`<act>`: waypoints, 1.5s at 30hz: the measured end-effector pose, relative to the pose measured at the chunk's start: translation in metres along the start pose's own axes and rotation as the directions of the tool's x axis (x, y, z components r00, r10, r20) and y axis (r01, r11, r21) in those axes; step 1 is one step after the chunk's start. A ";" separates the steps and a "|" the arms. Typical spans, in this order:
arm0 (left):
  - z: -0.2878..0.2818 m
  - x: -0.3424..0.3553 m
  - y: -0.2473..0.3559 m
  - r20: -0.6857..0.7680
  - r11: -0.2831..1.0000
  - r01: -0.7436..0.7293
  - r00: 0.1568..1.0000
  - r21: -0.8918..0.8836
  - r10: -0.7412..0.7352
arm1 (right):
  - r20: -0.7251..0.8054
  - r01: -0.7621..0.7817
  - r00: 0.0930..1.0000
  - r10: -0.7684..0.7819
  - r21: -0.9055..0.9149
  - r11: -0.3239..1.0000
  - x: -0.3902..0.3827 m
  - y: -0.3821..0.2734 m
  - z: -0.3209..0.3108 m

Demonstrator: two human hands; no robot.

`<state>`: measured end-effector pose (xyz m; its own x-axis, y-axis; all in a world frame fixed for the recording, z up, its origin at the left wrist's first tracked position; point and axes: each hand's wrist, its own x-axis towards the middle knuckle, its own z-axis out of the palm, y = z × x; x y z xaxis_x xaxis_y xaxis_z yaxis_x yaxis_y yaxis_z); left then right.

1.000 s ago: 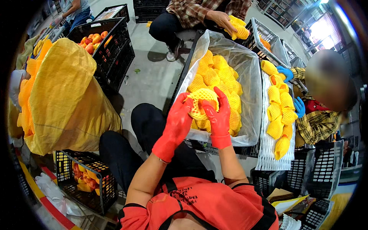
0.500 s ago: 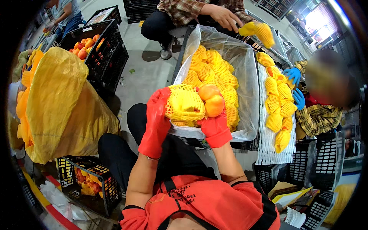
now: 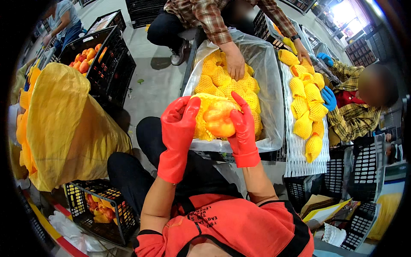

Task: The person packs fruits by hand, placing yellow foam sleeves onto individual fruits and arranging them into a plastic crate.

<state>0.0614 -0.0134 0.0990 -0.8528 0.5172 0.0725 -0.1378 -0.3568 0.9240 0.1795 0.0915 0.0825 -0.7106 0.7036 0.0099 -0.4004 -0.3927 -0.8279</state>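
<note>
My left hand (image 3: 177, 132), in a red rubber glove, grips a yellow foam mesh sleeve (image 3: 201, 130). An orange-red lobed fruit (image 3: 217, 120) lies against that mesh. My right hand (image 3: 242, 135), gloved alike, has fingers closed on the fruit's right side. Both are held over a crate lined with clear plastic (image 3: 270, 111), where many yellow sleeved pieces (image 3: 205, 83) are packed. Another person's bare hand (image 3: 235, 62) reaches into these from the far side.
At right, sleeved fruit (image 3: 304, 107) lies on white netting (image 3: 304, 165) beside a blue-gloved co-worker (image 3: 351, 115); another in plaid (image 3: 201, 19) squats ahead. At left stand a big yellow sack (image 3: 64, 128), stacked black crates of fruit (image 3: 107, 68) and a low crate (image 3: 126, 214).
The fruit has turned and moved leftward between my hands, in front of the mesh. The plaid-sleeved co-worker has lowered one hand into the lined crate and reached the other toward the netting.
</note>
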 end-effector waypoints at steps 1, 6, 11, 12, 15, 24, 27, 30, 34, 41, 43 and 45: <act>0.002 -0.003 -0.002 -0.020 0.990 -0.069 0.997 0.125 0.072 | -0.008 0.051 0.999 -0.052 -0.097 0.994 -0.001 0.000 -0.001; 0.007 -0.008 0.008 0.123 0.866 -0.320 0.947 0.383 0.296 | 0.177 0.003 0.983 0.039 -0.232 0.973 -0.010 -0.016 0.003; 0.018 -0.045 -0.018 0.632 0.353 -0.801 0.598 0.483 0.493 | 0.069 0.426 0.856 -0.512 -0.654 0.625 0.006 0.019 -0.009; 0.027 -0.046 -0.025 0.646 0.383 -0.800 0.599 0.461 0.474 | -0.083 0.382 0.897 -0.435 -0.351 0.855 0.009 0.023 -0.007; 0.034 -0.041 -0.019 0.648 0.464 -0.783 0.612 0.415 0.453 | -0.242 0.279 0.912 -0.333 -0.231 0.932 0.001 0.016 -0.018; -0.009 -0.033 -0.059 0.650 0.472 -0.605 0.755 0.641 0.086 | -0.291 0.502 0.487 -0.823 -0.678 0.537 -0.027 -0.129 -0.257; -0.005 -0.036 -0.059 0.663 0.473 -0.638 0.735 0.607 0.140 | -0.254 0.058 0.523 -0.814 -0.942 0.332 -0.046 -0.183 -0.318; -0.010 -0.033 -0.058 0.595 0.605 -0.545 0.791 0.580 0.142 | -0.061 -0.335 0.657 -0.751 -0.916 -0.219 -0.055 -0.200 -0.324; -0.024 -0.025 -0.056 0.350 0.840 -0.237 0.935 0.489 0.061 | 0.100 -0.214 0.650 -0.753 -0.927 -0.308 -0.042 -0.181 -0.262; -0.045 0.000 -0.055 0.221 0.827 -0.059 0.972 0.559 -0.080 | 0.224 0.210 0.938 -0.264 -0.975 -0.078 0.039 -0.093 -0.136; -0.040 -0.002 -0.055 0.201 0.786 -0.132 0.980 0.605 0.010 | 0.427 0.434 0.901 0.077 -0.891 -0.138 0.063 -0.063 -0.135; -0.037 -0.003 -0.059 0.196 0.797 -0.126 0.981 0.591 0.010 | 0.552 0.643 0.752 0.360 -0.733 -0.221 0.080 -0.035 -0.162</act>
<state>0.0537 -0.0227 0.0302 -0.7389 0.6559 0.1541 0.2958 0.1103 0.9489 0.2299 0.2576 0.0216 -0.9980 0.0610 0.0192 0.0552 0.9735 -0.2219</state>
